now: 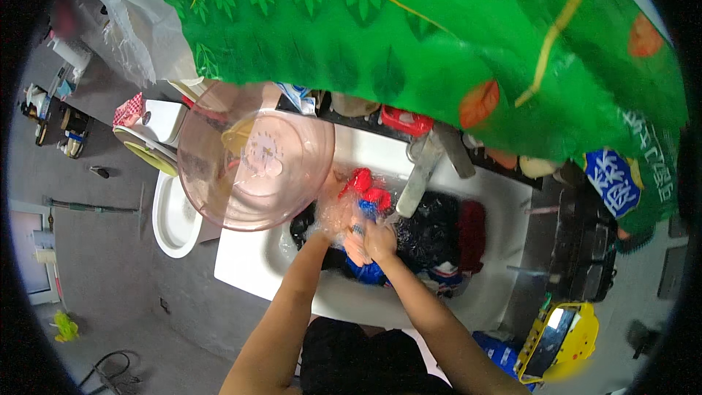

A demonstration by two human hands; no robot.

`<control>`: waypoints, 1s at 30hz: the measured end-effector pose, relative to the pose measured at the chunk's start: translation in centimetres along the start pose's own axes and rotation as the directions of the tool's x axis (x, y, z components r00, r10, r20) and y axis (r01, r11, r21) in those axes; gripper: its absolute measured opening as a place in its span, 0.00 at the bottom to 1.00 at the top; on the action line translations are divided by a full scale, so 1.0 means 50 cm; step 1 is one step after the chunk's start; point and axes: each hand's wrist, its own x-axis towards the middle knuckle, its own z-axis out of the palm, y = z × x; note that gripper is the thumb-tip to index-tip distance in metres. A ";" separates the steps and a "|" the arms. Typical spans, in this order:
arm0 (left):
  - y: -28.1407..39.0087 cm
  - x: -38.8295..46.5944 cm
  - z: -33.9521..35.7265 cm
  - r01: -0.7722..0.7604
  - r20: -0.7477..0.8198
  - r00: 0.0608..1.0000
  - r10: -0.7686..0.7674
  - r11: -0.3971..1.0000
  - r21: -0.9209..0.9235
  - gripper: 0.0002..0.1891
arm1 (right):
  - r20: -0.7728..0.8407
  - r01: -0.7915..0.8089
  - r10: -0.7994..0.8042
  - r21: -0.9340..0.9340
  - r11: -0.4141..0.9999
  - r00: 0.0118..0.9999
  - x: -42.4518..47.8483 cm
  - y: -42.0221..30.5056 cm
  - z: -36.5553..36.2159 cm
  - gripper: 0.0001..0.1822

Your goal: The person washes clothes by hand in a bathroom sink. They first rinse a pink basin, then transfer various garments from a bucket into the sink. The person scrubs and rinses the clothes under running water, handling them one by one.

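Both my hands are together over the white sink [340, 299], below the faucet [419, 181]. My right hand [380, 240] is curled against a bunched red and blue wet cloth [367, 192]. Beside it, my left hand [354, 244] has its fingers partly visible at the blue part of the cloth; splashing water blurs the area, so its grip is unclear. Dark wet clothes [430, 230] lie in the sink on the right, with a dark red cloth [471, 236] next to them. Blue fabric [366, 273] lies beneath my hands.
A clear pinkish plastic basin [258, 164] overlaps the sink's left side. A green printed plastic sheet [340, 27] hangs across the top. The toilet [175, 219] stands at left. A yellow-framed basket [565, 337] is at lower right, and a red soap dish [406, 119] sits behind the faucet.
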 end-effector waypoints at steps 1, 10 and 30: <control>-0.001 0.000 0.003 0.017 0.030 0.999 -0.017 0.999 -0.027 0.21 | -0.047 0.049 -0.050 -0.030 0.998 0.998 -0.017 0.002 0.005 0.11; 0.134 -0.126 -0.008 0.248 -0.001 0.965 -0.261 0.915 0.317 0.26 | 0.258 -0.375 0.327 0.167 0.912 0.909 -0.172 -0.018 -0.144 0.25; 0.055 -0.087 -0.005 0.021 0.079 0.996 -0.049 0.948 0.318 0.15 | 0.100 -0.342 0.378 0.675 0.654 0.920 -0.156 0.042 -0.115 0.12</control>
